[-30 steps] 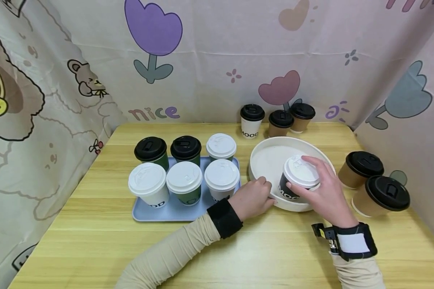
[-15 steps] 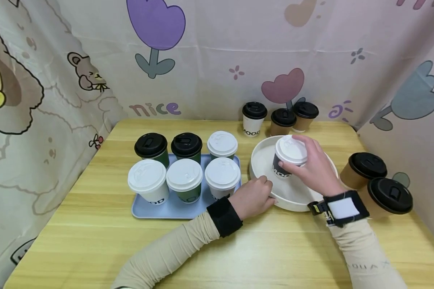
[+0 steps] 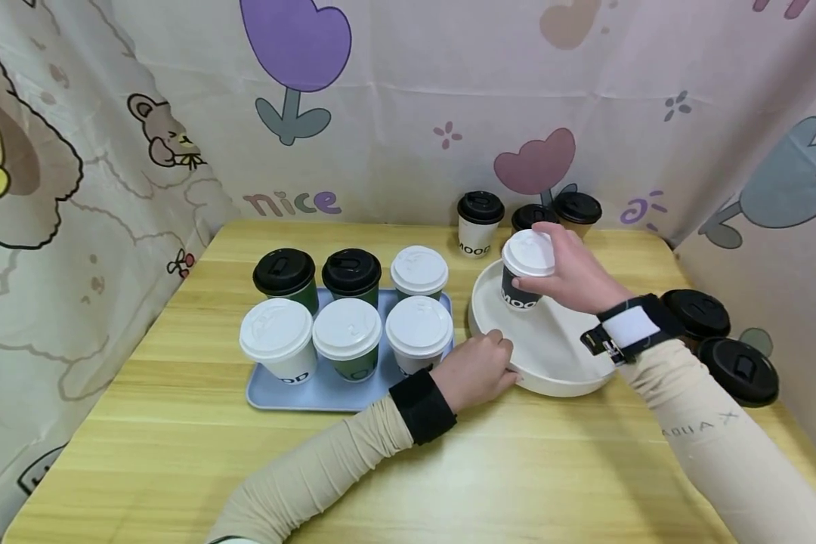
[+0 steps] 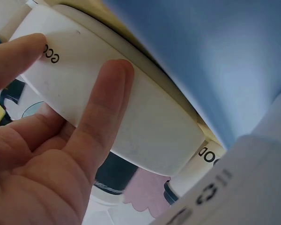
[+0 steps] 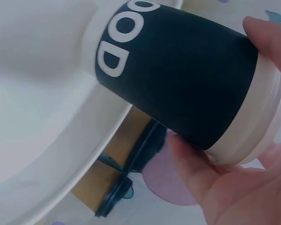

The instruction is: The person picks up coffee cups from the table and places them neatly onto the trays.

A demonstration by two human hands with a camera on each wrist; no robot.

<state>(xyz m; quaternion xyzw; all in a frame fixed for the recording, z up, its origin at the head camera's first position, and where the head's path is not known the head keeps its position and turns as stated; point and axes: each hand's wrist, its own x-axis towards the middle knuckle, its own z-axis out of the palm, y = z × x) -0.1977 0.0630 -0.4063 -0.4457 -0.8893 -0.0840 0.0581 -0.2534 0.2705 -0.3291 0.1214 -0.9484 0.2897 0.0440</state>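
Note:
My right hand (image 3: 576,273) holds a lidded paper coffee cup (image 3: 517,293) with a white lid and a black band lettered in white. Thumb and fingers are around its upper part, near the lid. The cup is upright in the head view, at the back left inside a white round tray (image 3: 571,351). In the right wrist view the cup's base (image 5: 90,44) is close to the tray's inner wall. My left hand (image 3: 474,372) grips the tray's front left rim. In the left wrist view, fingertips press the outer wall (image 4: 154,126) while other fingers pass behind the rim.
A blue rectangular tray (image 3: 299,400) at left bears several lidded cups, with white lids (image 3: 276,330) and black lids (image 3: 284,272). Behind the round tray stand a white cup (image 3: 477,236) and two brown cups (image 3: 578,215). Two black-lidded cups (image 3: 740,370) stand at right, partly behind my right arm.
My right hand has carried the cup from the front right of the round tray to its back left. The left hand has stayed at the rim.

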